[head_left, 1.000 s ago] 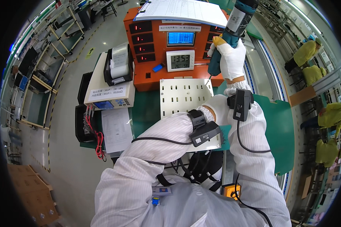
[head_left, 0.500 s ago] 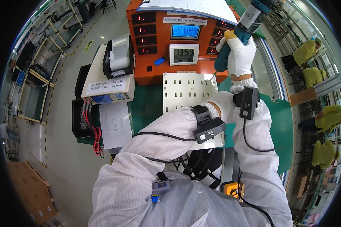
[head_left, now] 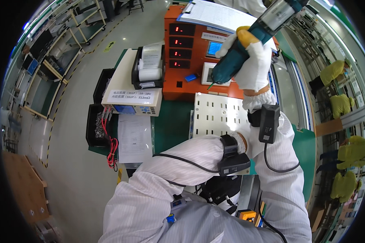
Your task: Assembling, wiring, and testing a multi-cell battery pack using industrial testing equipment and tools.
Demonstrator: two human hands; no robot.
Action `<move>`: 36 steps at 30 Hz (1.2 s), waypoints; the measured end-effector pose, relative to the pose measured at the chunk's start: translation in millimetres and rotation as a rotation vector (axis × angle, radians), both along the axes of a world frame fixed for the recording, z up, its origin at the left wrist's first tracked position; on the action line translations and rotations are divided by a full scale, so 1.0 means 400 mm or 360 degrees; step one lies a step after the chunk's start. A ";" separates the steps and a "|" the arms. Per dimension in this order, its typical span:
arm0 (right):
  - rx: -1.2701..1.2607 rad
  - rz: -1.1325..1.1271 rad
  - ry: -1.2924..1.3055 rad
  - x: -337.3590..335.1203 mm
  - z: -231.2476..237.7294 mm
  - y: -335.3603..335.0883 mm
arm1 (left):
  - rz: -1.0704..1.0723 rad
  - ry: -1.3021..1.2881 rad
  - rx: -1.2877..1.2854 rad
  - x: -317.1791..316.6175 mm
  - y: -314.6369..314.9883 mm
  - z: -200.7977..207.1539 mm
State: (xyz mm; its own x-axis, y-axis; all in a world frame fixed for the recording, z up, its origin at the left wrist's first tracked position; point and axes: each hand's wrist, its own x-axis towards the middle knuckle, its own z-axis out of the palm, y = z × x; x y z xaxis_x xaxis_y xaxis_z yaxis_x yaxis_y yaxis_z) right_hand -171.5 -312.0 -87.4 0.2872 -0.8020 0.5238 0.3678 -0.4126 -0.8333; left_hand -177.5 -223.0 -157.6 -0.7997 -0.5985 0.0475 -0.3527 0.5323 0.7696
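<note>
My right hand, in a white glove with yellow fingertips, is closed around a teal electric screwdriver. Its bit points down and to the left, above the far edge of a cream slotted metal panel. A gap shows between the bit and the panel. My left arm reaches across the panel's near part. Of my left hand, only a little shows beside my right forearm; its fingers are hidden.
Behind the panel stands an orange instrument box with red displays and a clipboard on top. To the left are a cream tester, a label printer, red leads, black bins and a paper sheet. Workers in yellow are at right.
The screwdriver has lifted off the panel, its bit swinging leftward with my right hand. The bench and panel appear shifted right and down as the view turned.
</note>
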 end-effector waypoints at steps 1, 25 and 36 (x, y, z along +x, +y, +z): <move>0.0022 0.0027 -0.0074 0.023 -0.025 -0.004 | 0.0025 -0.0017 -0.0020 0.011 0.013 -0.009; 0.0103 0.0157 0.0023 0.085 -0.088 0.006 | 0.0115 -0.0109 -0.0075 0.028 0.032 -0.088; 0.0213 0.0083 0.0015 0.116 -0.085 0.032 | 0.0170 -0.0147 -0.0118 0.023 0.031 -0.100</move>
